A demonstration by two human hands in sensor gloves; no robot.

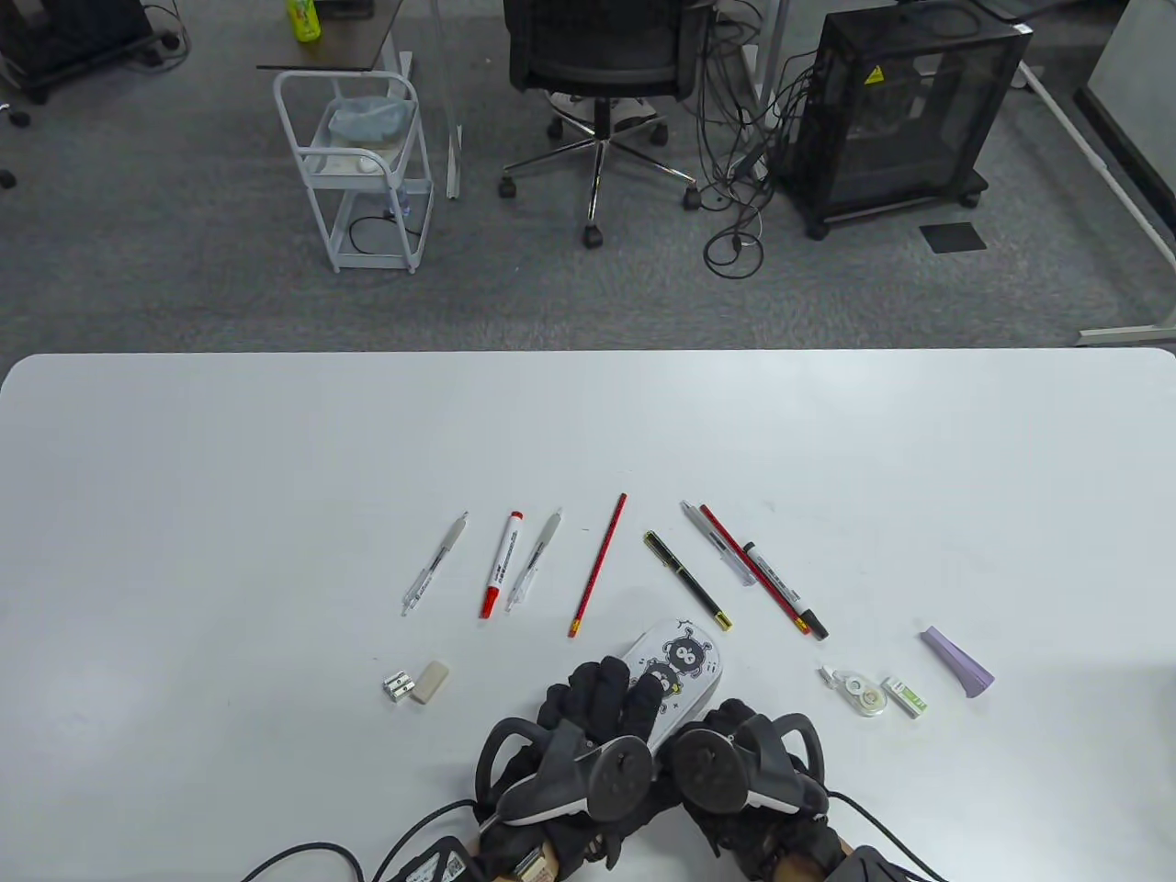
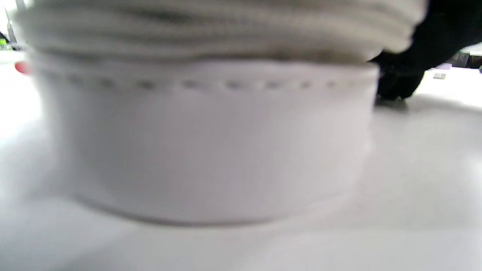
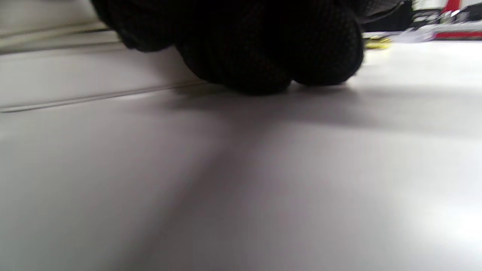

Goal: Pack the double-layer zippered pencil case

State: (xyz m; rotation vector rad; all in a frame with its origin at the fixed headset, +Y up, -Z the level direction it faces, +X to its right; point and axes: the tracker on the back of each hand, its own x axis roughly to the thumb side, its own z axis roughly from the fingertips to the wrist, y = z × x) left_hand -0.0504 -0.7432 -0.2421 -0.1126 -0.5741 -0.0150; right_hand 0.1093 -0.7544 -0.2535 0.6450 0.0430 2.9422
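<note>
The white pencil case (image 1: 684,663) with black cartoon blobs lies near the table's front edge; its near end is hidden under both hands. My left hand (image 1: 617,695) lies over its left side, with the fingers curled across the top. My right hand (image 1: 729,719) sits against its right side, fingertips hidden beneath the tracker. In the left wrist view the pencil case (image 2: 211,143) fills the frame, blurred, and the right hand's black fingers (image 2: 397,77) touch its right edge. The right wrist view shows curled gloved fingers (image 3: 263,49) down on the table beside the pencil case (image 3: 56,75).
Beyond the case lie several pens, among them a red marker (image 1: 502,563), a red pencil (image 1: 598,577), a black pen (image 1: 687,582) and a black marker (image 1: 785,590). Sharpener (image 1: 399,685) and eraser (image 1: 429,682) lie left; correction tape (image 1: 864,694), a small box (image 1: 905,696) and a purple item (image 1: 958,661) lie right.
</note>
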